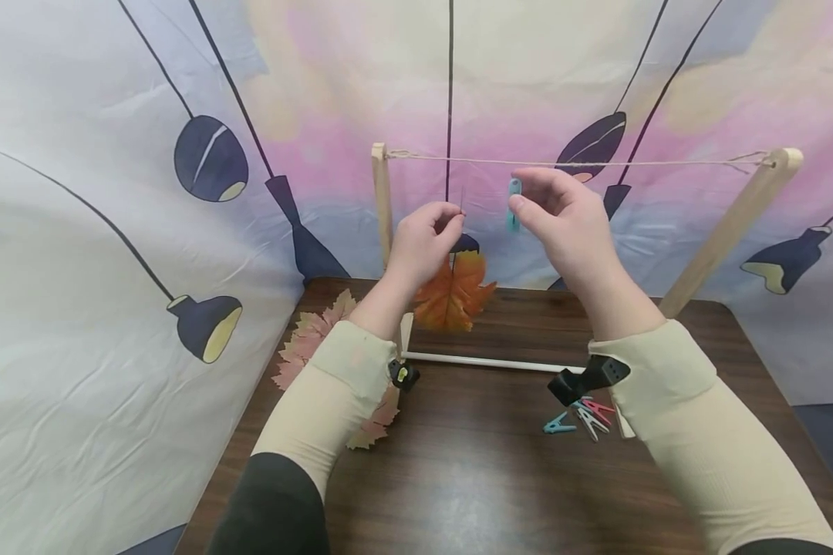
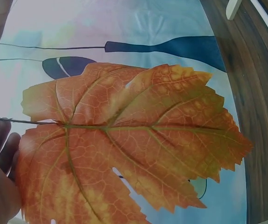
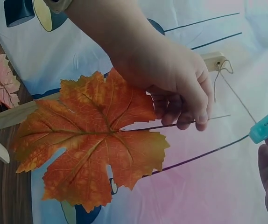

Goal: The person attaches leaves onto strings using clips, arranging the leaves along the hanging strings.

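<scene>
My left hand [image 1: 426, 237] pinches the thin stem of an orange maple leaf [image 1: 454, 293] between thumb and fingertips. The leaf hangs below that hand and fills much of the left wrist view [image 2: 124, 130]. To its right, my right hand [image 1: 572, 216] holds a teal clothespin [image 1: 514, 204] upright between thumb and fingers, just under a string [image 1: 486, 161]. In the right wrist view the clothespin [image 3: 267, 126] overlaps the string's line, and the leaf's stem tip [image 3: 222, 116] sticks out past the left fingertips.
The string runs between two wooden posts [image 1: 729, 235] joined low down by a white rod [image 1: 486, 361]. Several clothespins [image 1: 590, 420] lie on the brown table [image 1: 458, 462] near the right post. Pinkish leaves [image 1: 312, 339] lie at the left, partly behind my left arm.
</scene>
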`<state>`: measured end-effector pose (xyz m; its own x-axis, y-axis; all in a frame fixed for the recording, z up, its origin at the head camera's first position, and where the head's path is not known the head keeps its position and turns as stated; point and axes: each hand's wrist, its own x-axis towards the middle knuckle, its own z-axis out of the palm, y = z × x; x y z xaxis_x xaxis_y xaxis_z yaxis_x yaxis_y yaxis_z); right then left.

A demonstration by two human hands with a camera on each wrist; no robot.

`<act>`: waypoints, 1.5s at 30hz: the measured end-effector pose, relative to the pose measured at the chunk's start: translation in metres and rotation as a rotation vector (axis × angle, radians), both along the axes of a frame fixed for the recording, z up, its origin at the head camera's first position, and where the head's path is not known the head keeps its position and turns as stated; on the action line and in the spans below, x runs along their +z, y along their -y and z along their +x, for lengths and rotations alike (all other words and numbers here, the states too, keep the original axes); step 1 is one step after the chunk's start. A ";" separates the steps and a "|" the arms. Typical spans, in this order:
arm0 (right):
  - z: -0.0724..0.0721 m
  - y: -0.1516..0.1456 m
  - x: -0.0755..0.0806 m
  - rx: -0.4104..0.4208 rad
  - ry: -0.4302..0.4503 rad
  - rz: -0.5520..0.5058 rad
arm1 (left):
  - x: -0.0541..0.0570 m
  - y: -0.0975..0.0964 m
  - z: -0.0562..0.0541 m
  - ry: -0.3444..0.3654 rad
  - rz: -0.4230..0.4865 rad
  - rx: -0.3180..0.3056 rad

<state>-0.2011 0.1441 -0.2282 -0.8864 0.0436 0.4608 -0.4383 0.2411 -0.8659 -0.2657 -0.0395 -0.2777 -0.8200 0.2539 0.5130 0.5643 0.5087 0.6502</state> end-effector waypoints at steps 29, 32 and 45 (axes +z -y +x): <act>-0.042 0.018 0.056 0.154 0.096 -0.378 | 0.025 -0.010 -0.009 -0.045 -0.006 0.031; -0.043 0.019 0.058 0.138 0.098 -0.357 | 0.026 -0.009 -0.008 -0.034 -0.003 0.025; -0.050 0.019 0.071 0.080 0.144 -0.190 | 0.030 -0.008 -0.010 0.081 0.114 -0.063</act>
<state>-0.2507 0.1246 -0.1573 -0.9465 0.0441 0.3197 -0.3182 0.0372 -0.9473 -0.2759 -0.0317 -0.2479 -0.8442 0.2499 0.4742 0.5360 0.3941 0.7465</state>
